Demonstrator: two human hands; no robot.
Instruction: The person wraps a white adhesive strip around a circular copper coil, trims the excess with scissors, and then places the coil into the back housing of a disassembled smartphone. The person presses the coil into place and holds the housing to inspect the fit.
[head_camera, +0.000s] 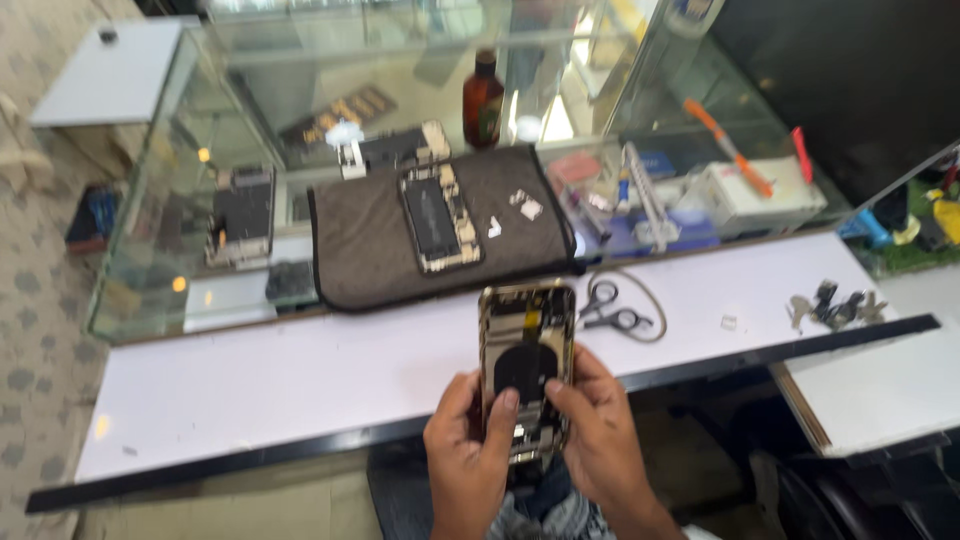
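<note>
here opened phone (527, 365) upright, long axis pointing away.

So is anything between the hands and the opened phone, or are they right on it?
Nothing visible: both hands, left and right, grip the opened phone directly, thumbs on its exposed inside. The scissors lie apart on the white counter.

Mat (360, 250): you are seeing it lying grey on the glass counter (150, 250).
Bottle (483, 100): standing behind the mat.
Scissors (610, 308): lying on the white worktop (300, 370).
</note>
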